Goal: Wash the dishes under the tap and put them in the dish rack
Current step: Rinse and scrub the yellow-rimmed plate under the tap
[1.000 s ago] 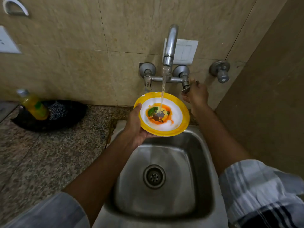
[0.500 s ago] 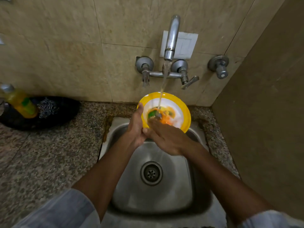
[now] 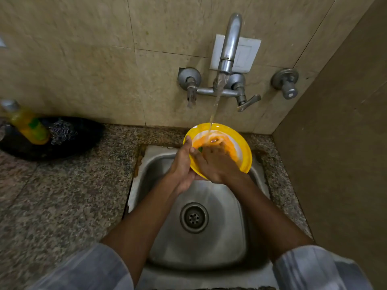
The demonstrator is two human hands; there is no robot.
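Observation:
A yellow-rimmed white plate point(image 3: 243, 147), smeared with orange food, is held tilted over the steel sink point(image 3: 209, 243) under the running tap point(image 3: 230, 45). My left hand point(image 3: 181, 168) grips the plate's left rim, thumb on top. My right hand point(image 3: 215, 164) lies flat on the plate's face, fingers spread in the orange residue where the water stream lands. A small green bit shows beside my right fingers. No dish rack is in view.
A speckled granite counter point(image 3: 62, 195) lies left of the sink. A black dish point(image 3: 83, 135) at the back left holds a yellow soap bottle point(image 3: 29, 126) and a steel scrubber point(image 3: 61, 131). A tiled side wall point(image 3: 335, 164) stands close on the right.
My right hand left the tap lever and came onto the plate's face. The plate has dropped lower toward the sink, and the orange food is now smeared across it.

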